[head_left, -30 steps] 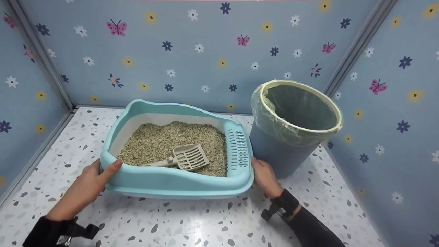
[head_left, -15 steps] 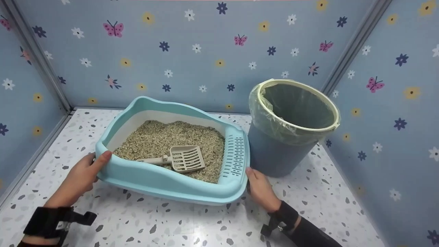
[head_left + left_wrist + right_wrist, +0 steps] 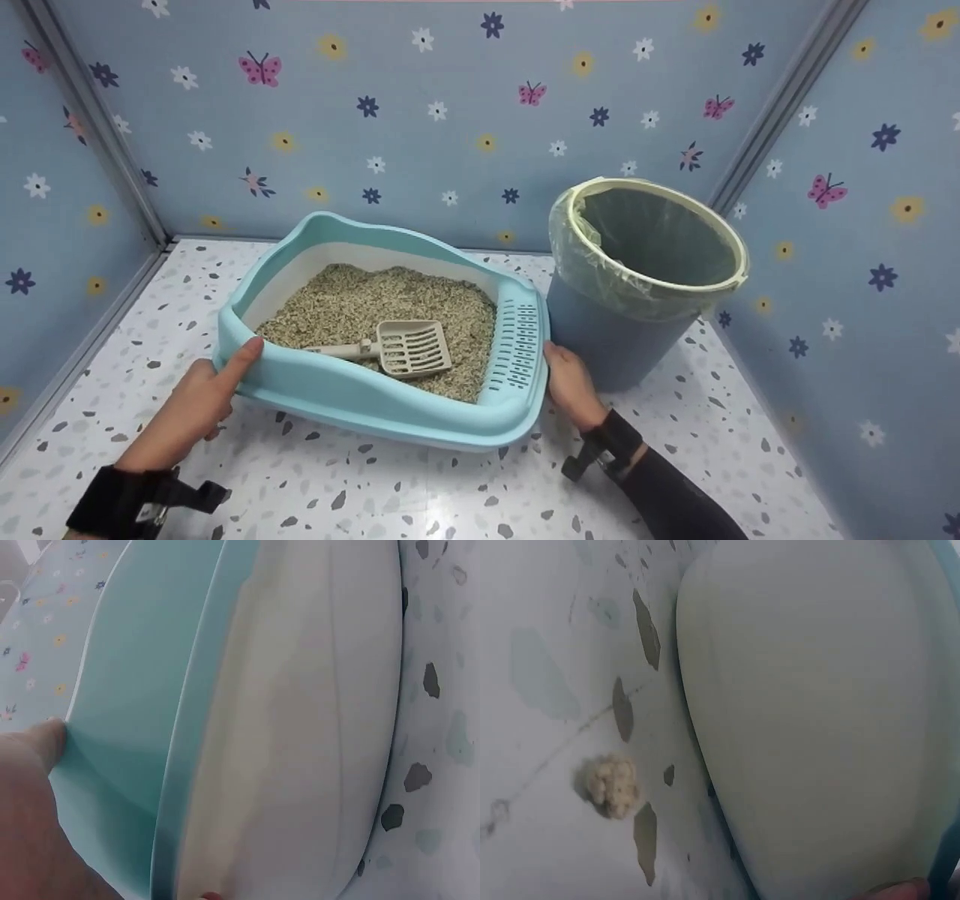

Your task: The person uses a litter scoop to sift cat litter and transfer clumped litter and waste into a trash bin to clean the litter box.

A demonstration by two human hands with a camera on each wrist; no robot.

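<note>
A light blue litter box (image 3: pixel 360 397) with a white lower part stands at an angle on the floor, its right end turned toward me. Grainy litter (image 3: pixel 420 296) fills it, heaped toward the back. On the litter lies a beige slotted scoop (image 3: pixel 411 349), its handle pointing left. My left hand (image 3: pixel 187 412) grips the front left corner, thumb (image 3: pixel 49 741) over the rim. At the right end, my right hand (image 3: pixel 574 386) holds the outer edge below the slotted ledge (image 3: pixel 517 345). Some of its fingertips (image 3: pixel 900 891) show under the rim in the right wrist view; the rest are hidden.
A blue trash bin (image 3: pixel 615 345) with a clear liner (image 3: pixel 592 281) stands close to the box's right end. Flower-patterned panels (image 3: pixel 412 165) enclose the back and sides. A pale crumbly clump (image 3: pixel 613 786) lies on the speckled floor (image 3: pixel 390 495) beside the box.
The litter box has turned a little clockwise, its right end coming nearer to me, with both hands on it. The scoop has turned along with the box. Over the last half second little differs.
</note>
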